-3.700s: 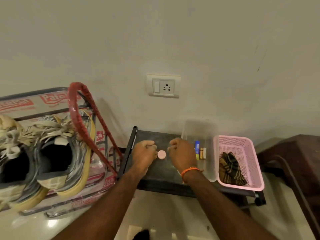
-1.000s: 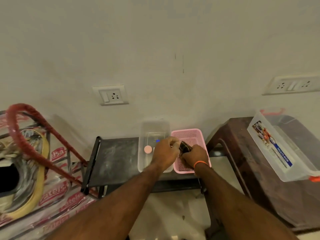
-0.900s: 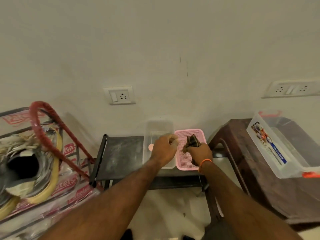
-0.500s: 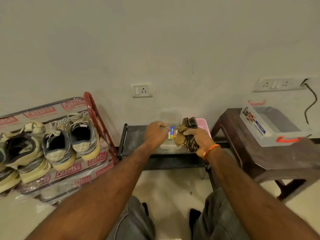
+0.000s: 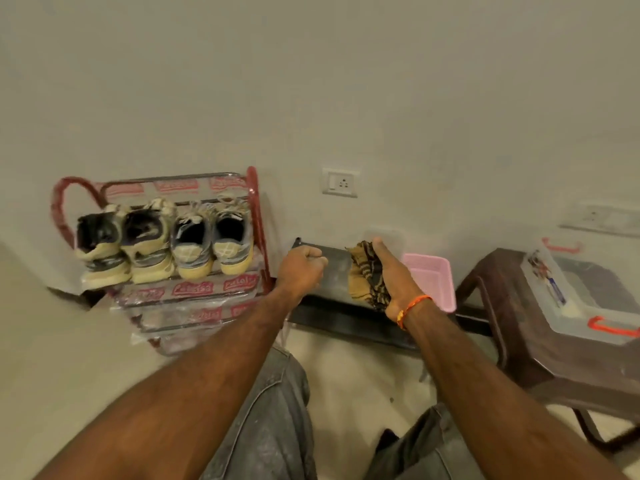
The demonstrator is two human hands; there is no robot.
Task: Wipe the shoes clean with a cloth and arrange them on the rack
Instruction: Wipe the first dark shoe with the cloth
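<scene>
A crumpled brown and black checked cloth is gripped in my right hand, held above the low black stand. My left hand hovers as a closed fist with nothing in it, just right of the rack. The red-framed shoe rack stands at the left, still wrapped in plastic. Two pairs of grey sneakers with yellowed soles sit heel-out on its top shelf: a darker pair on the left and a lighter pair on the right.
A pink plastic basket and a clear box sit on the black stand by the wall. A dark brown stool at the right carries a clear lidded container with red clips. My knees are below.
My right hand lifted the cloth out of the pink basket and carried it left. The view pulled back and swung left, bringing the whole rack and both shoe pairs into sight.
</scene>
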